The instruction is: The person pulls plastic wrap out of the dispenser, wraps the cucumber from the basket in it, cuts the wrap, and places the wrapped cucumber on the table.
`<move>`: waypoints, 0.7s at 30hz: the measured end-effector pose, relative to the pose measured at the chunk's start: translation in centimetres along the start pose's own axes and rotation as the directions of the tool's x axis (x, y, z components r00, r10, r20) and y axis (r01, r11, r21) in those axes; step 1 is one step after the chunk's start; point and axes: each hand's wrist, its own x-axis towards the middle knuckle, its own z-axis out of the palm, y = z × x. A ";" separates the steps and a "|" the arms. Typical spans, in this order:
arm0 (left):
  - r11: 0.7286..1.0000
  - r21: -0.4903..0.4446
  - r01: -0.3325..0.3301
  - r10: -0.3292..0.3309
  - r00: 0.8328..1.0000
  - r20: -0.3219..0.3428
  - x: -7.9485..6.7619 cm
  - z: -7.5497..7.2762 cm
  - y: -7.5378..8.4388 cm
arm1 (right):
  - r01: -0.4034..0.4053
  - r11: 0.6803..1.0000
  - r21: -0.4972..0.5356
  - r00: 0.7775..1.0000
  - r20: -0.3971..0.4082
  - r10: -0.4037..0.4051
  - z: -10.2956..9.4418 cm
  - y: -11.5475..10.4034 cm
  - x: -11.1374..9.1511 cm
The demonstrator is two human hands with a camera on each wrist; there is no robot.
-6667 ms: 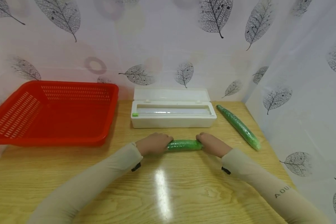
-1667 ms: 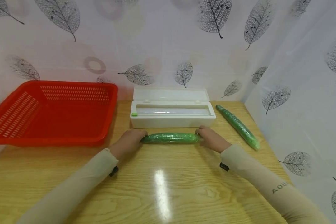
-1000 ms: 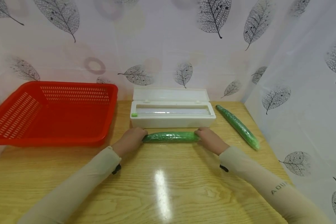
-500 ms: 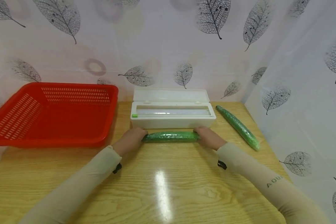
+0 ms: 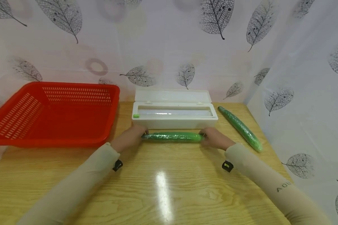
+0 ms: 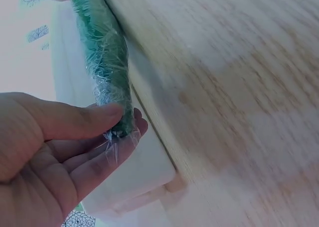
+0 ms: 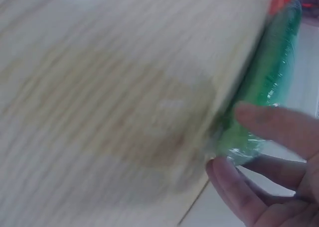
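A cucumber (image 5: 173, 137) wrapped in clear plastic film lies crosswise at the table's middle, just in front of a white cling film box (image 5: 174, 123). At its dark left end, my left hand (image 5: 130, 137) pinches it; the left wrist view shows the thumb on top, fingers behind, and loose film (image 6: 117, 150) sticking out past the tip. My right hand (image 5: 215, 138) holds the paler right end, its thumb on the near side and fingers around the tip in the right wrist view. A second wrapped cucumber (image 5: 240, 128) rests slantwise on the right.
The film box has its lid (image 5: 173, 95) raised and a roll of film (image 5: 174, 112) inside, with a green slider (image 5: 136, 116) at its left front. A red plastic basket (image 5: 73, 142) stands at the left. A leaf-printed curtain (image 5: 163, 47) borders the wooden table (image 5: 135, 193).
Since the oldest frame, my left hand has moved left to the cucumber's end, and the cucumber has shifted back toward the box. Lately my right hand has slid slightly right.
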 end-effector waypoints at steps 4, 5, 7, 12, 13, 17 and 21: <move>1.000 0.017 0.013 -0.013 1.000 0.009 0.2 -0.1 0.0 | -0.024 0.999 -0.031 0.999 -0.037 0.023 0.7 -0.2 0.0; 1.000 0.025 0.018 -0.018 1.000 0.016 0.3 -0.1 0.0 | -0.019 0.999 -0.040 0.999 -0.051 0.017 0.8 -0.2 -0.1; 1.000 0.028 0.010 -0.011 1.000 0.029 0.4 0.0 0.0 | -0.001 0.999 -0.047 0.997 -0.071 -0.003 0.9 -0.2 -0.3; 0.999 0.041 0.002 -0.006 0.996 0.090 0.5 0.0 -0.2 | 0.041 0.999 -0.022 0.996 -0.080 -0.042 0.1 -0.1 -1.0; 0.999 0.043 0.004 -0.008 0.995 0.098 0.5 0.1 -0.2 | 0.042 0.999 -0.017 0.996 -0.077 -0.043 -0.1 -0.2 -1.1; 0.998 0.063 0.028 -0.035 0.994 0.104 0.5 0.1 -0.5 | 0.035 0.999 -0.034 0.997 -0.071 -0.037 -0.2 -0.5 -0.9; 0.989 0.146 0.040 -0.047 0.998 0.049 0.4 0.2 -0.8 | 0.009 0.997 -0.073 0.997 -0.076 -0.015 0.0 -0.7 -0.8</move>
